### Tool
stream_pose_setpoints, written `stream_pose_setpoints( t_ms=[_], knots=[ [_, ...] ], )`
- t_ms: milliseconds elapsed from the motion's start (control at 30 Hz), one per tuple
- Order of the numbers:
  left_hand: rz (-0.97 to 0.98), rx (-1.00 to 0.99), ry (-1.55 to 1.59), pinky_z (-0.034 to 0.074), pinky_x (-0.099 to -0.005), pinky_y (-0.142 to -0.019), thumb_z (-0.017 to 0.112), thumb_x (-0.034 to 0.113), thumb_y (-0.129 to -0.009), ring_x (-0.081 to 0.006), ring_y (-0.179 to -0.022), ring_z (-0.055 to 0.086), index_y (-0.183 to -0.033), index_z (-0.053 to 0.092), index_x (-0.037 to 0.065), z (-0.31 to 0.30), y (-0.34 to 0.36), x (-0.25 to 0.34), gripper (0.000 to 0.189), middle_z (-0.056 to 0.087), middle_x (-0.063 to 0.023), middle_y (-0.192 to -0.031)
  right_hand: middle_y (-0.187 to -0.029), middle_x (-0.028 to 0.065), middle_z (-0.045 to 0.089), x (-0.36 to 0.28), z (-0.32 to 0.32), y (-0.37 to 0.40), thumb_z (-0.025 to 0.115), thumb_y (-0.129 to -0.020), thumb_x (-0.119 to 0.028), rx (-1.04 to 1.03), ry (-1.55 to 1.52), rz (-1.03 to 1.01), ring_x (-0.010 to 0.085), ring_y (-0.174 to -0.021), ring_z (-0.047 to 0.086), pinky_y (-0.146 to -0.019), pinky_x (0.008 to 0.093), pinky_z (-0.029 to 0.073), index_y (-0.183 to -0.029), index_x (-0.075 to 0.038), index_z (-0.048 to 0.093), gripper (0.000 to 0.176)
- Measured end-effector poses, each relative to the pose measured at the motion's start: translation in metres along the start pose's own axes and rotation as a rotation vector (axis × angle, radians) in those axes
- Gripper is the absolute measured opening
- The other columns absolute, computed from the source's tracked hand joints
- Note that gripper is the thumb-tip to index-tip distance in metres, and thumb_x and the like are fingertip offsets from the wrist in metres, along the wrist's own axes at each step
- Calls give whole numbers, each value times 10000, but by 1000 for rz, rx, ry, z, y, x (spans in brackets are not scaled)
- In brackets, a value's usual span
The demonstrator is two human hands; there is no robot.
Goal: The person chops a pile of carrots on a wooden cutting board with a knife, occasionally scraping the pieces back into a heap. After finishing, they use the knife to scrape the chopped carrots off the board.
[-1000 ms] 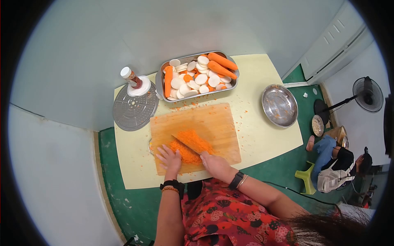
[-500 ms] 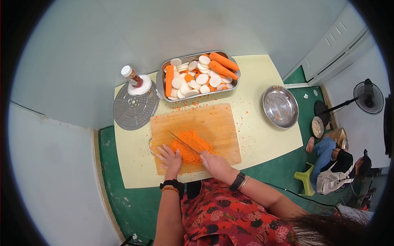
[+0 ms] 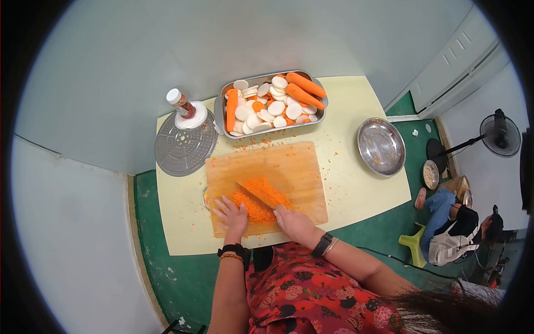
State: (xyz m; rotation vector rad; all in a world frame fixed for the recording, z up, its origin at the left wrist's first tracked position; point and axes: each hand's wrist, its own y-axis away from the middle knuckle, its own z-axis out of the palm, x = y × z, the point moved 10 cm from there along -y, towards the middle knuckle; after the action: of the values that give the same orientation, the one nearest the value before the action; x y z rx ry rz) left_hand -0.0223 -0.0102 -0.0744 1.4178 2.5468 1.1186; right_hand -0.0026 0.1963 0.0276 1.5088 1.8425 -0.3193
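Knife point(image 3: 255, 195) in right hand point(image 3: 296, 225); minced carrot point(image 3: 269, 192) alongside.

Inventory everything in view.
Table: one, yellow, centre
Cutting board: one, brown, table
Chopped carrot: one heap, orange, board
Knife: one, colour unclear, at heap
Tray: one, silver, table
Carrots: three, orange, tray
Slices: many, white, tray
Bowl: one, silver, table
Floor bowl: one, silver, right
Disc: one, grey, table
Round base: one, white, disc
Jar: one, red, base
Fan: one, black, right
Stool: one, green, right
Person: one, blue trousers, right
Left hand: one, bare, over board
Right hand: one, bare, on knife
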Motion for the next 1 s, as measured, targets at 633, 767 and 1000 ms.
stream_pose_setpoints(
  t_ms=[633, 767, 1000],
  knots=[
    [4, -1, 13, 3, -646, -1118, 419, 457, -976, -384, -1462, -181, -1551, -52, 164, 3, -2, 0, 800, -201, -85, -1607, -738, 207, 652, -5, -4, 2, 442, -1000, -265, 61, 23, -38, 397, -683, 647, -595, 516, 509, -987, -38, 529, 244],
    [14, 4, 18, -1, -644, -1119, 417, 449, -976, -384, -1462, -184, -1551, -54, 160, 1, -1, -1, 797, -203, -84, -1606, -753, 217, 642, 9, 14, -3, 438, -1004, -265, 42, 8, -46, 414, -673, 630, -589, 519, 496, -1011, -38, 520, 241],
    [6, 12, 0, 11, -644, -1120, 418, 451, -978, -387, -1464, -172, -1552, -39, 155, 3, -3, -1, 791, -191, -89, -1608, -744, 208, 646, -8, 1, 0, 446, -1001, -264, 66, 32, -73, 400, -674, 637, -588, 510, 504, -981, -38, 520, 238]
  ],
)
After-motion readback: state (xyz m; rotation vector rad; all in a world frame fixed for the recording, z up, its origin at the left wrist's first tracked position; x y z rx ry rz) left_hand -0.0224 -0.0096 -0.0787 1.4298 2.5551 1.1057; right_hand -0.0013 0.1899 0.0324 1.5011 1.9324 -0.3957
